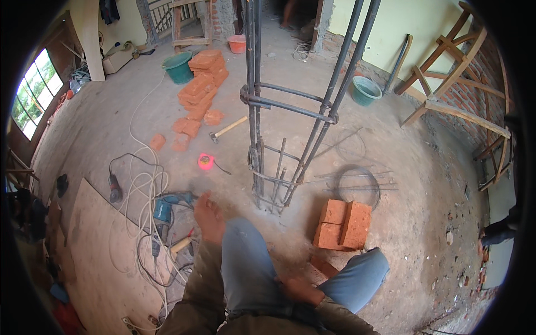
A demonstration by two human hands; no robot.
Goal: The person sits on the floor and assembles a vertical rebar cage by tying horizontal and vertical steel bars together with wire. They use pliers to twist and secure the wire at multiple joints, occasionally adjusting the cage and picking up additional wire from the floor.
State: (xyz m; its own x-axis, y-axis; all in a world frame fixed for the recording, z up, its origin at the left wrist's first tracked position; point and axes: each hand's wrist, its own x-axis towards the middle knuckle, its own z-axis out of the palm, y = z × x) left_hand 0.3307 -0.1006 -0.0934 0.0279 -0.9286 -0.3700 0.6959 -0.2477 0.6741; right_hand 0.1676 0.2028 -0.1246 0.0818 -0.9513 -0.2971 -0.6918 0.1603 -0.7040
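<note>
A long teal power drill [162,211] lies beside the left hand [209,216]; whether that or the right hand [300,290] grasps anything, I cannot tell.

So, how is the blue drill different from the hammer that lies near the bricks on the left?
The blue drill has a bulky body, whereas the hammer is slim, with a pale wooden handle. The blue drill lies close to the left hand; the hammer lies farther ahead, near the bricks. Both are tools.

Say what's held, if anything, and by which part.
Can't tell: the left hand is by the blue drill, the right hand between the thighs; no grip shows clearly.
</note>
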